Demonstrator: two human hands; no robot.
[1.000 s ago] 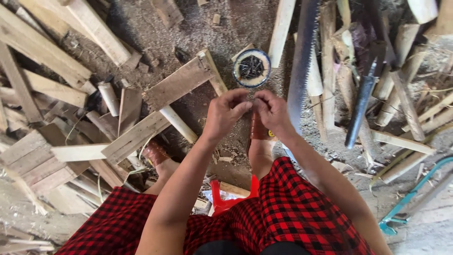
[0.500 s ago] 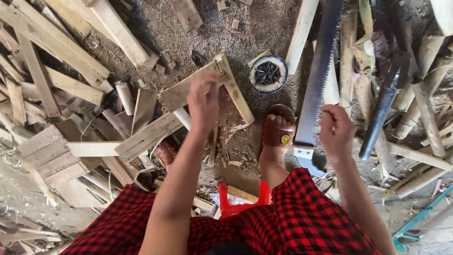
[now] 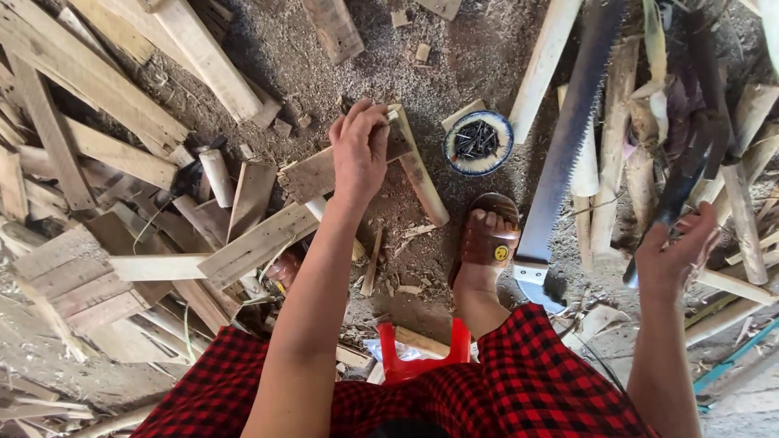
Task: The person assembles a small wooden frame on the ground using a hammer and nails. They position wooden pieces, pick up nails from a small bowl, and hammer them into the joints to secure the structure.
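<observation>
A frame of rough wooden slats lies on the sawdust-covered ground in front of me. My left hand rests on its far corner, fingertips pinched together on the end of the slat; anything small between them is hidden. My right hand is out to the right, fingers curled around the lower end of a long dark tool that lies among the sticks. A round bowl of dark nails stands between my two hands, just beyond my foot in a brown sandal.
A long hand saw lies beside the foot, its handle towards me. Planks and offcuts are heaped on the left, with sticks and poles on the right. A red plastic stool shows between my knees.
My hands, together a second ago, have parted. The left went down onto the frame's corner. The right swung out to the dark tool and closed on it.
</observation>
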